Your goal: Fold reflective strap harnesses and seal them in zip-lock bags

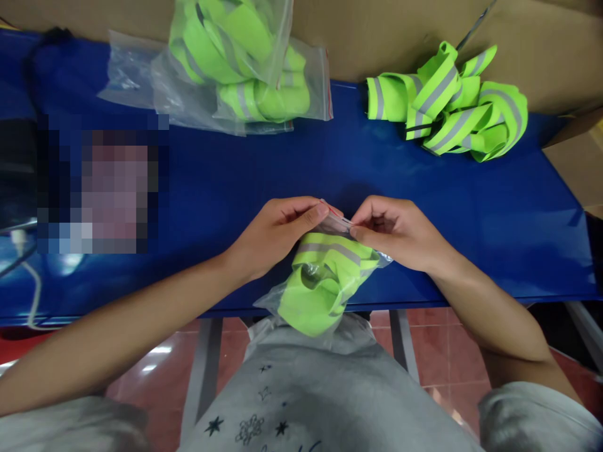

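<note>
Both my hands pinch the red-lined top edge of a clear zip bag (335,221) at the front of the table. My left hand (289,226) grips the left part of that edge between thumb and fingers. On the right part, my right hand (393,229) pinches with thumb and forefinger. Inside the bag lies a folded neon-yellow strap with grey reflective stripes (320,282). Its lower end hangs past the table edge, close to my shirt.
A blue-covered table (226,169) spans the view. Filled zip bags (264,94) are piled at the back left. Loose neon reflective straps (452,107) lie at the back right before cardboard (541,50). A white cable (35,289) and a blurred-out patch are at left.
</note>
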`<state>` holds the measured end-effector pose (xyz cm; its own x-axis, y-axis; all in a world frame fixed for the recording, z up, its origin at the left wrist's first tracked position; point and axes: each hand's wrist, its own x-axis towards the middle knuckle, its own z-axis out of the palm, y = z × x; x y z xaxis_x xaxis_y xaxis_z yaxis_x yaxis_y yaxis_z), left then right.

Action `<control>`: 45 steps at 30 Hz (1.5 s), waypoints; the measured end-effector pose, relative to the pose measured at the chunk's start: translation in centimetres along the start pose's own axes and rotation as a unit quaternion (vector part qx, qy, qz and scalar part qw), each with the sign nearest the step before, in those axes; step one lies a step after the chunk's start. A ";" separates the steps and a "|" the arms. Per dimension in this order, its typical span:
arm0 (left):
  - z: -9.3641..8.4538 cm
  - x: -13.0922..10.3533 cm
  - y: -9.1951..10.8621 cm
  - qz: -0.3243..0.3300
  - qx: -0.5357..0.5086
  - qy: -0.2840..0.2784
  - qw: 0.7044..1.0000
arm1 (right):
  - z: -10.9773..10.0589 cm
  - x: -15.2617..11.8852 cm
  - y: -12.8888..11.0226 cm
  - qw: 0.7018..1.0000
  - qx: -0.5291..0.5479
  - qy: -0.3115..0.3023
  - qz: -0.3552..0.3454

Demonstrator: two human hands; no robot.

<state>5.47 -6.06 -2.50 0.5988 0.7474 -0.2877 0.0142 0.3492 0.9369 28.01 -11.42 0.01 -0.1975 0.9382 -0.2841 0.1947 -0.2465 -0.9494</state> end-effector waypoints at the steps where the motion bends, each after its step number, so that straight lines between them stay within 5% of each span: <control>1: 0.0 0.0 0.1 0.010 0.021 0.007 1.000 | 0.0 0.0 0.0 1.000 -0.001 0.003 0.000; 10: 0.1 -0.3 1.0 0.088 0.109 0.042 0.989 | 0.1 0.2 -0.1 0.999 -0.027 0.006 -0.024; 26: 0.7 -0.5 0.6 0.132 0.175 0.049 0.974 | 1.3 0.2 0.1 0.995 -0.053 0.037 -0.071; 45: 0.0 -0.9 0.6 0.236 0.295 -0.003 0.926 | 1.6 -0.1 1.0 0.974 -0.161 0.020 -0.155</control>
<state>4.93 -6.51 -1.63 0.6548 0.7338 0.1811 0.1827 -0.3862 0.9041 26.69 -12.16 -1.08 -0.2577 0.9660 0.0218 0.4247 0.1335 -0.8954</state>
